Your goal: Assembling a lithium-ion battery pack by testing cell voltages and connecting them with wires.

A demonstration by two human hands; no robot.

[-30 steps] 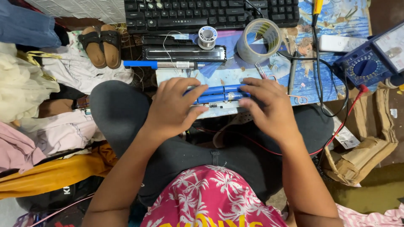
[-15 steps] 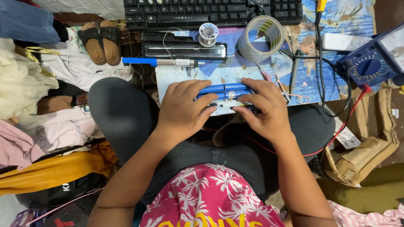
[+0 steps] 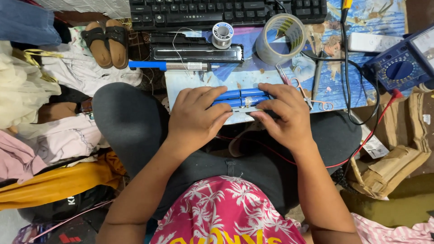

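Across the person's lap, at the near edge of the low counter [image 3: 253, 77], lay a pack of blue cylindrical cells [image 3: 242, 97], its long axis running left to right between the two hands. The left hand [image 3: 199, 118] covered the pack's left end from above, fingers [image 3: 205, 97] curled over the cells and pressed down on them. The right hand [image 3: 285, 115] met the pack from the other side, its fingers [image 3: 271, 106] pinched together on the right end and along the pale strip on the near edge. Both hands touched the pack and sat about equally close, nearly meeting over its middle. Just beyond lay a blue-handled soldering iron [image 3: 169, 66], parallel to the pack; farther off stood a solder spool [image 3: 222, 34] and a roll of tape [image 3: 280, 39]. Small scissors [image 3: 312, 97] lay just beside the right hand, and a blue multimeter [image 3: 400, 68] sat well apart to the right.
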